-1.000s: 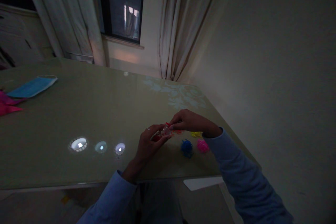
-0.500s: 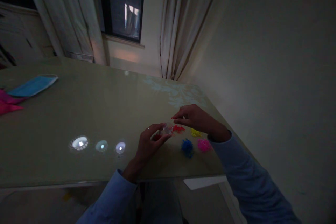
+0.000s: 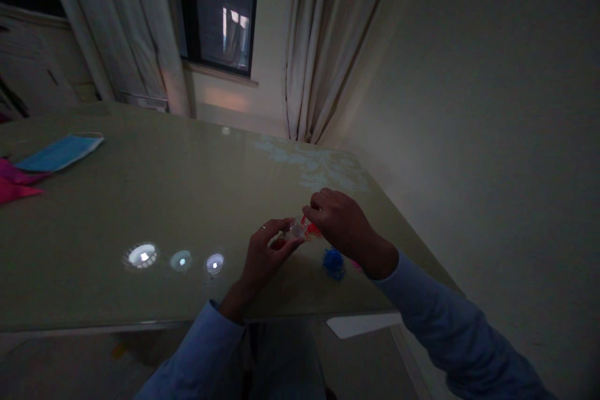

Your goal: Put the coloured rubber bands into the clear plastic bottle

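My left hand (image 3: 268, 251) grips a small clear container (image 3: 296, 229), tilted with its open end toward the right. Something red shows by the fingers of that hand, and I cannot tell whether it is inside the container. Thumb and fingers of my right hand (image 3: 338, 219) pinch a thin red strand (image 3: 304, 219) at the container's mouth. Just beyond, a pile of small red strands (image 3: 314, 230) lies partly behind the right hand. A blue pile (image 3: 334, 264) sits below that hand, with a bit of a pink pile (image 3: 357, 265) showing beside the wrist.
The glossy table (image 3: 187, 200) ends at a front edge near my body and meets a wall on the right. At the far left lie a blue face mask (image 3: 60, 152) and a bright pink item (image 3: 19, 189). Ceiling lights reflect on the tabletop.
My right hand has moved left and slightly down, bringing the red strand to the container's mouth. Its wrist now covers the yellow pile and most of the pink one. The left hand has barely moved.
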Available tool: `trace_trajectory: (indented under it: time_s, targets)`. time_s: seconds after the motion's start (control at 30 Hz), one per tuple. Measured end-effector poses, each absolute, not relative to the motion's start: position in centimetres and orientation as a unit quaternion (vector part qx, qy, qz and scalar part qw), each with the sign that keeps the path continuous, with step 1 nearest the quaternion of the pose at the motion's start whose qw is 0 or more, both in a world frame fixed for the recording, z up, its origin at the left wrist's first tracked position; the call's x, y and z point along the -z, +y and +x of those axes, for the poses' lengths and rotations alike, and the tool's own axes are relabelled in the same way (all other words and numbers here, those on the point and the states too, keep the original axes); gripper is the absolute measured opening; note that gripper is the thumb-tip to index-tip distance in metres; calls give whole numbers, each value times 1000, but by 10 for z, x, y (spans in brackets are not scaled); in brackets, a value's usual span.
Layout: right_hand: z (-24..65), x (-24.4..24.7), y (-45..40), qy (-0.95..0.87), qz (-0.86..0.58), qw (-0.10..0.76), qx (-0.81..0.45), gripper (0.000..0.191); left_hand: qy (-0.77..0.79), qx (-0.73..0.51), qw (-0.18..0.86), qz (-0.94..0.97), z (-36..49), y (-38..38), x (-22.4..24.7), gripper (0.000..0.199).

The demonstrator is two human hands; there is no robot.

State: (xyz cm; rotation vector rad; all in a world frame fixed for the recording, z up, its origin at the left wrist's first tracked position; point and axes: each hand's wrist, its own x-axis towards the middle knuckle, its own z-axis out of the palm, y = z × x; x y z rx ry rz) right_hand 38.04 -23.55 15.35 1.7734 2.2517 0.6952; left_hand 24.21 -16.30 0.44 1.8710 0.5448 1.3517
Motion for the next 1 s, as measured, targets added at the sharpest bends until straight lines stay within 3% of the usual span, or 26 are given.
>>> trace_trajectory:
  time_s: [0.33,0.47,0.57,0.7,0.9,1.0]
  targets:
    - [389,-146,-236,772,598,36,-212,10,208,-532,386,725,243,-162,-3,36]
    - [406,-138,-240,775,611,-108,-120,16,219,-527,399,718,241,-162,-3,35]
    - [414,-125,-249,752,619,-229,-5,36,223,-523,418,709,240,-163,-5,36]
    - [406,-98,-262,690,637,-326,106,56,216,-520,447,695,240,-167,-7,42]
    - [372,-62,-260,568,654,-474,160,29,198,-506,481,688,240,-172,-1,51]
    - [363,-52,-258,524,641,-535,166,27,188,-502,484,692,238,-173,1,51]
